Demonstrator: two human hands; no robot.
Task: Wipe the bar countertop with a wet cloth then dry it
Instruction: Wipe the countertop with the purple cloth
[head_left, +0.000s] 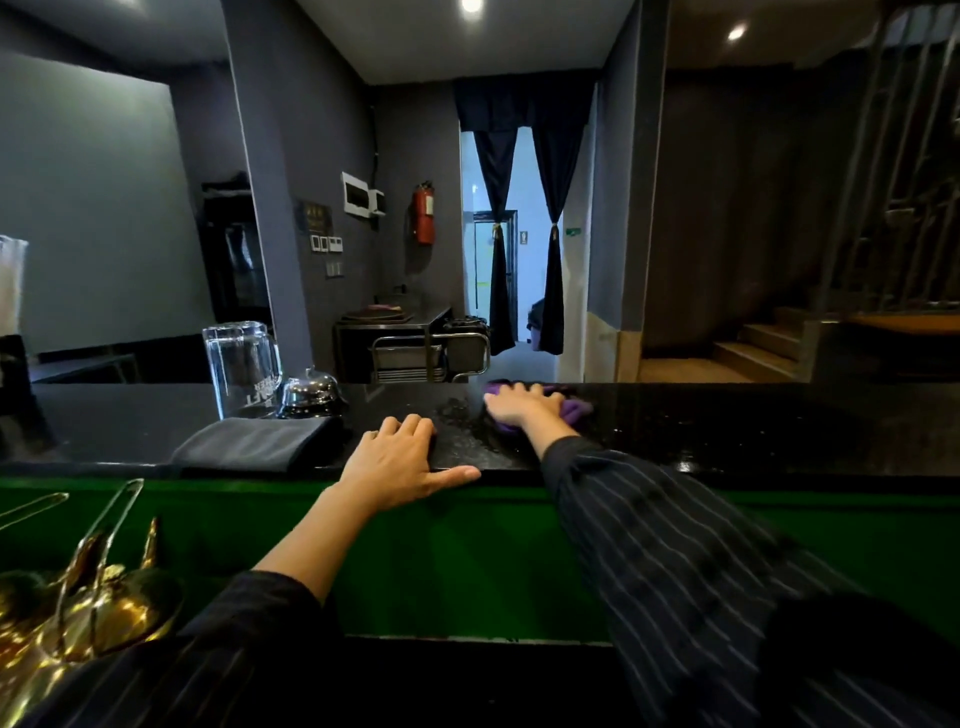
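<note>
A black, glossy bar countertop (727, 426) runs across the view. My right hand (522, 405) presses flat on a purple cloth (574, 408) near the counter's far edge, fingers spread. Wet streaks shine on the stone just left of the cloth. At the counter's near edge my left hand (397, 457) rests palm down, its thumb stretched along the rim. A folded dark cloth (254, 441) lies on the counter to the left of my left hand.
A glass pitcher (241, 366) and a metal service bell (310, 392) stand on the counter behind the dark cloth. Gold bar tools (78, 587) sit low at the left. A green panel (467, 561) lies below the counter's front edge.
</note>
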